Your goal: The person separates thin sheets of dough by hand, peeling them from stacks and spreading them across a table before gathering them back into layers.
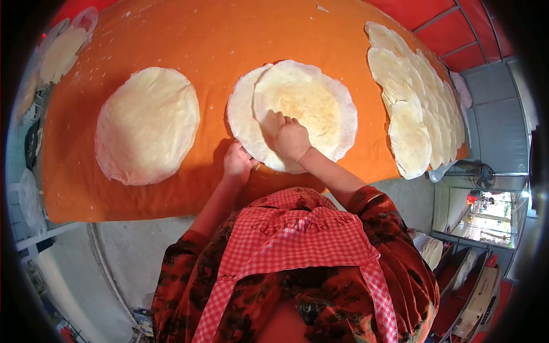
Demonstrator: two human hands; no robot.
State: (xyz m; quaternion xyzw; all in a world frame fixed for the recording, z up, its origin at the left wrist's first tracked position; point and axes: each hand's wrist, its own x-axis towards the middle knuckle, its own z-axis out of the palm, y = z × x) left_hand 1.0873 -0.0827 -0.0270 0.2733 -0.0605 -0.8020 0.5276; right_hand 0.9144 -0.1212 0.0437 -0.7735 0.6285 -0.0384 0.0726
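We hold the fingers point(285, 119) of our right hand point(294, 140) curled over the upper round sheet point(323, 106), a thin, pale flatbread-like disc; the tips touch it left of its middle, but we cannot tell whether they pinch it or only press. The fingers of our left hand point(237, 162) are bent close together at the near left rim of the lower round sheet point(240, 111). A small dark bit shows by those fingertips, too unclear for us to name, and we cannot tell how firm their grip is.

The upper sheet overlaps the lower one, set a little to its right, with a browned patch across its middle. The pair lies around the middle of our orange-covered counter point(211, 46), toward the near edge. To the left, well apart from them, a single round sheet point(147, 126) lies flat. Along the right end, many overlapping sheets point(412, 108) spread in rows, and in the far left corner lie more pale sheets point(60, 54) beside clear plastic.

On the near side, we wear a red-and-white checked apron point(303, 243) over dark red patterned clothing point(394, 257). Beyond the counter, to the right, is a fan point(485, 176).
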